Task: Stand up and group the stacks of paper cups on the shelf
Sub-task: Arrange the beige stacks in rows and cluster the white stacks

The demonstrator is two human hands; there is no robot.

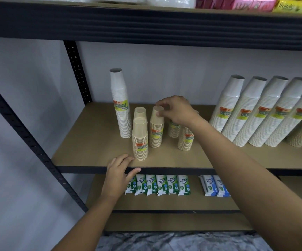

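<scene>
tan shelf (92, 142), grey wall (28, 87); right fingers (164, 104) pinch brown cup stack (156, 131), left fingers (123, 160) spread on edge

— What sort of place was it?
— A shop, or its stockroom. The goods stood on a metal rack (77, 73) with dark punched uprights and plain board decks.
— And the stock?
— Many of each kind. White cup stacks (255, 113) stood in a row at the right end of the shelf (92, 142), wrapped and labelled alike. Tan cup stacks (140, 142) bore "Disposable Tableware" labels. Green wipes packs (162, 184) lined the deck below, with blue packs (216, 185) beside them. Pink packets (251, 3) and yellow packets (293, 6) lay on top.
</scene>
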